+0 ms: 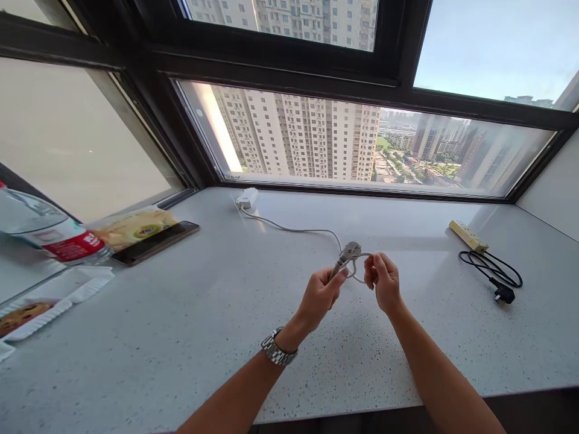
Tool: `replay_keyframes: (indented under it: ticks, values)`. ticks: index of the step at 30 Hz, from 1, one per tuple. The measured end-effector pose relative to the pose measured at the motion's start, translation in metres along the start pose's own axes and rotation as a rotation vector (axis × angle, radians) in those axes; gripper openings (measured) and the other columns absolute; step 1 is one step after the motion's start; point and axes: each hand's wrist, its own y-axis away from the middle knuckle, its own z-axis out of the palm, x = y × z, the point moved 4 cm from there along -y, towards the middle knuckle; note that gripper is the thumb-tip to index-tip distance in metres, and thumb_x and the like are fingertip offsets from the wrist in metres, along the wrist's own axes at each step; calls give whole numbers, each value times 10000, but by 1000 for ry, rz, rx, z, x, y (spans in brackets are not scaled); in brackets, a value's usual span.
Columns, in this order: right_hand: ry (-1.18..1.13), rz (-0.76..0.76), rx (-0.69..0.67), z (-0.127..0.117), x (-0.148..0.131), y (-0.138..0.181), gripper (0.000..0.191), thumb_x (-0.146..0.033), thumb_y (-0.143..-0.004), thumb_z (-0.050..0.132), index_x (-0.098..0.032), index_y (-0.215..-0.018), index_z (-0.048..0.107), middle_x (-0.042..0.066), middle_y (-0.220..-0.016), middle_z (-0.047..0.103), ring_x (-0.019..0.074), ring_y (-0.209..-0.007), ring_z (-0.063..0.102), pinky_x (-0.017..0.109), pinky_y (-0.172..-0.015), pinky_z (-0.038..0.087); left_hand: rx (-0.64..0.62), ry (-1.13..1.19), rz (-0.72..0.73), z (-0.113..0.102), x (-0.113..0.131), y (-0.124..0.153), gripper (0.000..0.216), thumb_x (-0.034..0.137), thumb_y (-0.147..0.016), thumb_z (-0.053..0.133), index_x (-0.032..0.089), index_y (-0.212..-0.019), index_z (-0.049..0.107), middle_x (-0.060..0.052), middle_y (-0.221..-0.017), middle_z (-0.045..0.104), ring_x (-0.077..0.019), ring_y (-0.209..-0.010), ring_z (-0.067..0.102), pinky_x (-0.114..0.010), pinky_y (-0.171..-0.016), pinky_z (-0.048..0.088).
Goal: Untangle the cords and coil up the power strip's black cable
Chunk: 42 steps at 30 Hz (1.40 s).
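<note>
My left hand [322, 296] is closed around the cord just below a grey power plug [350, 250], whose head points up and away from me. Between the hands the light cord [360, 278] bends into a loop. My right hand [383, 278] pinches that loop on its right side, fingers curled in. From the plug area the cord [294, 229] runs left over the counter to a white power strip or adapter block [247, 198] near the window. Its sockets are too small to make out.
A yellow power strip [468, 235] with a coiled black cord [502, 271] and black plug [504, 294] lies right on the speckled counter [181, 337]. At left are a phone [156, 242], a snack packet [136, 228], a bottle [54, 232] and a white tray [85, 284] with a cookie [25, 316].
</note>
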Motion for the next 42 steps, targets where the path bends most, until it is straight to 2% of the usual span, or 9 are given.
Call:
replay_keyframes:
  ticks: [5, 11, 15, 19, 24, 29, 35, 39, 42]
  values:
    - [101, -28, -155, 13, 2, 9, 404, -548, -829, 507, -167, -700, 552, -65, -504, 357, 63, -416, 261, 205, -389, 194, -60, 140, -96, 13, 7, 2, 554, 664, -582, 668, 192, -581, 379, 119, -413, 246, -8, -356, 122, -155, -332, 90]
    - [477, -337, -428, 29, 3, 22, 355, -451, -901, 437, -192, -658, 434, -38, -587, 357, 101, -535, 301, 246, -515, 279, 151, 262, -119, 7, 0, 5, 534, 586, -557, 727, 190, -574, 370, 125, -409, 243, -3, -343, 142, -154, -326, 112]
    - [678, -478, -566, 40, 8, 31, 450, -593, -882, 392, -208, -652, 361, -23, -612, 405, 103, -530, 328, 244, -515, 280, 197, 247, -55, -2, 5, 10, 437, 456, -590, 728, 186, -568, 385, 108, -432, 286, -16, -359, 201, -163, -343, 177]
    - [830, -423, -664, 44, 18, 33, 524, -699, -823, 407, -195, -685, 444, -32, -562, 458, 85, -466, 366, 222, -491, 256, 238, 245, 151, -25, 43, 19, 383, 329, -601, 704, 186, -504, 362, 89, -433, 303, -28, -369, 216, -186, -361, 192]
    - [1005, -322, -662, 29, 28, 19, 483, -598, -859, 457, -180, -621, 503, -38, -495, 438, 77, -451, 356, 212, -495, 225, 463, 308, 560, -71, 120, 45, 331, 288, -587, 690, 192, -451, 404, 46, -419, 328, -80, -411, 316, -235, -390, 223]
    - [1062, -253, -520, -2, 26, -6, 536, -557, -842, 503, -175, -481, 401, -60, -446, 294, 76, -447, 211, 226, -476, 192, 480, 481, 597, -116, 160, 63, 351, 305, -841, 532, 207, -552, 357, 57, -433, 225, -86, -417, 171, -269, -439, 125]
    - [838, -215, -513, -16, 19, -16, 564, -576, -801, 556, -175, -440, 392, -88, -446, 268, 70, -465, 227, 280, -703, 389, 458, 720, 452, -170, 144, 40, 357, 310, -938, 398, 190, -602, 388, 62, -376, 248, -87, -396, 220, -217, -375, 215]
    - [495, 93, -533, -20, 24, -15, 528, -640, -741, 567, -190, -488, 455, -48, -460, 378, 95, -463, 330, 250, -515, 352, 418, 801, 373, -182, 115, 14, 385, 314, -988, 307, 167, -668, 463, 77, -359, 283, -59, -363, 267, -166, -400, 339]
    - [383, 165, -330, -26, 26, -19, 561, -665, -721, 556, -212, -466, 346, -68, -422, 281, 71, -406, 219, 229, -415, 214, 397, 877, 262, -175, 89, 0, 423, 274, -1006, 232, 150, -706, 503, 81, -375, 317, -44, -354, 323, -157, -444, 399]
